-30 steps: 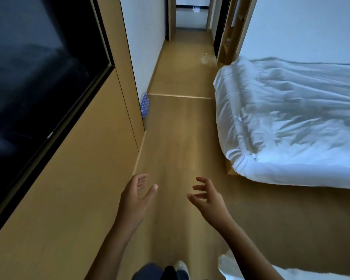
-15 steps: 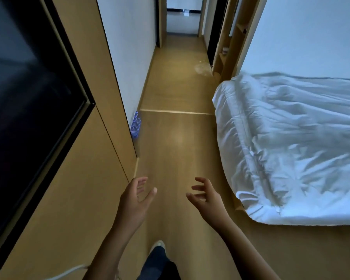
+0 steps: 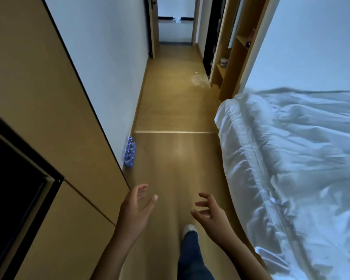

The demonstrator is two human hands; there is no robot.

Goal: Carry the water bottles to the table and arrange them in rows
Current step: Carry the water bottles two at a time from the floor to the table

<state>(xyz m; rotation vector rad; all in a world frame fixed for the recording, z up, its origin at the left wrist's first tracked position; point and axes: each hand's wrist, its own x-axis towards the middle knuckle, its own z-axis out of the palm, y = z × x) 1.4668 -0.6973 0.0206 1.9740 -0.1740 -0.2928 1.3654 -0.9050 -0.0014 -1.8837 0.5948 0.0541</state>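
Note:
A pack of clear water bottles with blue caps (image 3: 129,152) stands on the wooden floor against the white wall, partly hidden behind the edge of a wooden panel. My left hand (image 3: 134,211) and my right hand (image 3: 209,214) are held out in front of me above the floor, fingers spread and relaxed, holding nothing. Both hands are well short of the bottles. No table is in view.
A bed with a rumpled white duvet (image 3: 291,168) fills the right side. A wooden wall panel with a dark screen (image 3: 12,195) runs along the left. The floor (image 3: 176,158) leads into a corridor past wooden shelves (image 3: 230,63). My leg and shoe (image 3: 189,231) are below.
I have walked forward along the wall; the bottles and the corridor are nearer, and the bed has slid past on the right. Both hands stay open and empty.

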